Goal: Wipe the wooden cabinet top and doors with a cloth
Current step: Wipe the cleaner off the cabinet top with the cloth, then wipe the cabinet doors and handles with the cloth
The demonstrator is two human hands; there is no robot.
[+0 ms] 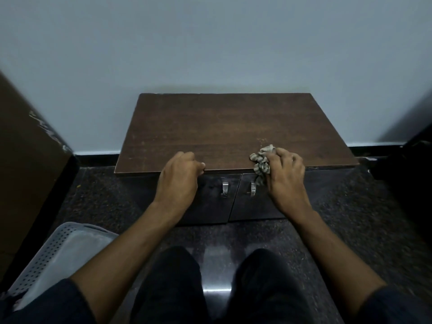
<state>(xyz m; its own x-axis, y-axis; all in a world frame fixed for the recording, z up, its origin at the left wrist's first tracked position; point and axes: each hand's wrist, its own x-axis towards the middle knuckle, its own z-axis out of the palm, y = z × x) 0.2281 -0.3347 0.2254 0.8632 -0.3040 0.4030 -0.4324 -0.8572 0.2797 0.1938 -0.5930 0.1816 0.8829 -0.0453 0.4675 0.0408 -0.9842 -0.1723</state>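
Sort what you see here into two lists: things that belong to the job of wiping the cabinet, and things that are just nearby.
Belongs to the job:
- cloth, bunched in the right hand
- cabinet top
- cabinet doors with metal handles
- left hand, resting on the top's front edge

Just nearby:
- perforated plastic basket on the floor
- brown panel at the left
- wall

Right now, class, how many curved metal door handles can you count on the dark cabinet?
2: the left curved metal door handle beside the centre seam, the right one partly behind the hanging cloth.
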